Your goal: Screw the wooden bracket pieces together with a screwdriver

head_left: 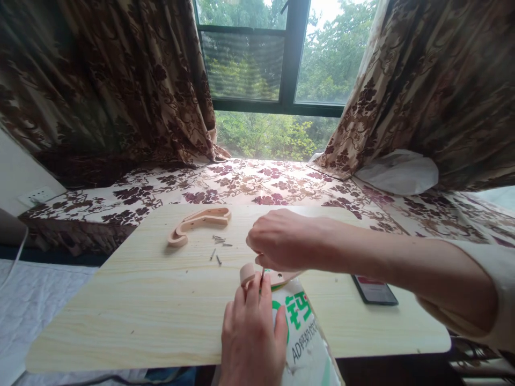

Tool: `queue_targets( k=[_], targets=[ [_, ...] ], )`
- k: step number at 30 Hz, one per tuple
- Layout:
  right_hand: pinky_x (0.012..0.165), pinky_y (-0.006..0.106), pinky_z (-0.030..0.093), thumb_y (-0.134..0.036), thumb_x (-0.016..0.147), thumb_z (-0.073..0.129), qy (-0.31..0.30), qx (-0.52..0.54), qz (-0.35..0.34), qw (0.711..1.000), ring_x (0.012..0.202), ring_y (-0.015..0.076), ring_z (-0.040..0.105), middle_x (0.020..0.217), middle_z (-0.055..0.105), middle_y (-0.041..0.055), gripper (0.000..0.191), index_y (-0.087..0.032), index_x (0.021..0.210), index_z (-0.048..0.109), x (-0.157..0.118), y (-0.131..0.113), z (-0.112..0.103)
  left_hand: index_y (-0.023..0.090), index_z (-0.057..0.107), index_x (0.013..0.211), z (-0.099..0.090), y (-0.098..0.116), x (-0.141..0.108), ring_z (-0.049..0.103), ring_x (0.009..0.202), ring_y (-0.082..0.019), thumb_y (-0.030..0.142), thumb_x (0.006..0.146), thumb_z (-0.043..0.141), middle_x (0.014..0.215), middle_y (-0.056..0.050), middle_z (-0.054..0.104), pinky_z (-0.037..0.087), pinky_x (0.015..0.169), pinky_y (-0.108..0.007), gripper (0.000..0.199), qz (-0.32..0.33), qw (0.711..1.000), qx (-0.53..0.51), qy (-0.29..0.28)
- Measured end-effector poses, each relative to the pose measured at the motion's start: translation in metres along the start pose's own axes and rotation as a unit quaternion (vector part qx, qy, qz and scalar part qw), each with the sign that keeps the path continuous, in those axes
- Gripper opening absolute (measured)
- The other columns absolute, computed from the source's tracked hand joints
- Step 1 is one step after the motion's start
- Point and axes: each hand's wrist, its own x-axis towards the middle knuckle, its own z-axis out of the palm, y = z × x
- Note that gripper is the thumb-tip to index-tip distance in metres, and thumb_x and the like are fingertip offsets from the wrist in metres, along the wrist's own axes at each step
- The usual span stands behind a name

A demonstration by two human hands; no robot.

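Note:
My right hand [281, 239] is closed in a fist just above my left hand. A thin shaft [263, 274] shows below the fist, but whatever the fist holds is hidden. With bent fingers my left hand [252, 335] grips a curved pale wooden piece [247, 273] at its rounded end, around the foot of the shaft. The wooden piece has a dark hole and rests on a white carton with green lettering [300, 348]. Another curved wooden piece [201, 219] lies at the far left of the table, with several loose screws [219, 239] beside it.
Under everything is a light wood-grain table [140, 305] with rounded corners. A phone [376, 292] lies under my right forearm. Behind stands a ledge with flowered cloth [257, 182], bearing a white plastic bag [398, 171]. Patterned curtains [169, 80] flank the window.

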Motion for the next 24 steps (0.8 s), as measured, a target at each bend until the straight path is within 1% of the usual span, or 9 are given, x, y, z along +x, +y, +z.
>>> queue_targets(
  k=[3,5,9,11,13,15,17,20,24],
  targets=[
    [0.048,0.026,0.030,-0.006,0.071,0.053,-0.020,-0.006,-0.011,1.000,0.058,0.0122,0.049,0.084,0.068,0.0094,0.026,-0.013,0.090,0.069,-0.004,0.004,-0.005,0.016,0.047,0.130,0.001,0.000,-0.001,0.048,0.118,-0.025,0.025,0.088,0.041,0.132,-0.007,0.052,0.047,0.083,-0.037,0.043,0.001,1.000,0.000,0.005],
    [0.047,0.026,0.029,-0.004,0.072,0.050,-0.026,-0.023,-0.010,0.999,0.056,0.0116,0.047,0.079,0.068,0.0085,0.024,-0.014,0.084,0.069,-0.006,0.005,-0.006,0.016,0.047,0.131,0.000,0.000,-0.002,0.048,0.118,-0.025,0.026,0.088,0.041,0.132,-0.007,0.053,0.047,0.084,-0.037,0.044,-0.001,1.000,-0.003,0.001],
    [0.046,0.026,0.029,-0.014,0.076,0.052,-0.004,-0.032,0.011,0.999,0.052,0.0129,0.046,0.064,0.064,0.0076,0.016,-0.013,0.074,0.068,-0.007,0.002,0.001,0.016,0.048,0.130,-0.001,0.001,-0.002,0.047,0.119,-0.026,0.025,0.089,0.041,0.133,-0.008,0.052,0.046,0.085,-0.038,0.043,-0.003,1.000,0.004,0.000],
    [0.046,0.027,0.029,-0.020,0.078,0.053,0.008,-0.032,0.022,0.999,0.052,0.0133,0.047,0.062,0.064,0.0080,0.017,-0.013,0.074,0.069,-0.007,0.002,0.003,0.015,0.048,0.130,0.000,0.001,-0.002,0.047,0.119,-0.026,0.025,0.089,0.040,0.133,-0.008,0.052,0.046,0.085,-0.038,0.043,0.003,1.000,0.007,0.004],
    [0.046,0.027,0.029,-0.021,0.076,0.056,-0.004,-0.030,0.020,0.999,0.053,0.0134,0.048,0.066,0.065,0.0078,0.016,-0.014,0.080,0.069,-0.007,0.004,0.003,0.015,0.047,0.131,0.000,0.001,-0.002,0.047,0.119,-0.026,0.025,0.089,0.040,0.133,-0.008,0.052,0.046,0.084,-0.038,0.044,0.007,1.000,0.008,0.006],
    [0.048,0.027,0.030,-0.017,0.073,0.057,-0.027,-0.027,0.009,0.999,0.056,0.0134,0.050,0.072,0.067,0.0074,0.018,-0.015,0.087,0.069,-0.008,0.007,-0.001,0.015,0.046,0.131,0.000,0.001,-0.002,0.047,0.118,-0.026,0.026,0.089,0.040,0.133,-0.008,0.052,0.046,0.084,-0.038,0.044,0.003,1.000,0.008,0.006],
    [0.051,0.027,0.031,-0.010,0.073,0.054,-0.040,-0.026,-0.007,0.999,0.059,0.0133,0.051,0.077,0.068,0.0070,0.022,-0.015,0.088,0.068,-0.008,0.008,-0.005,0.015,0.046,0.131,0.000,0.002,-0.002,0.047,0.118,-0.027,0.026,0.089,0.040,0.133,-0.008,0.052,0.046,0.084,-0.038,0.044,-0.002,1.000,0.007,0.003],
    [0.053,0.027,0.033,-0.004,0.076,0.048,-0.035,-0.028,-0.023,0.999,0.061,0.0136,0.051,0.078,0.069,0.0070,0.024,-0.015,0.084,0.068,-0.006,0.008,-0.007,0.015,0.047,0.130,-0.001,0.002,-0.002,0.047,0.119,-0.027,0.026,0.089,0.039,0.133,-0.009,0.051,0.046,0.084,-0.038,0.043,0.001,1.000,0.007,0.003],
    [0.052,0.026,0.032,-0.006,0.076,0.050,-0.018,-0.016,-0.031,0.999,0.062,0.0140,0.051,0.077,0.068,0.0065,0.020,-0.014,0.079,0.067,-0.004,0.006,-0.004,0.014,0.047,0.130,-0.001,0.001,-0.002,0.047,0.118,-0.027,0.027,0.089,0.040,0.132,-0.009,0.052,0.046,0.083,-0.038,0.043,0.007,1.000,0.006,0.009]
  ],
)
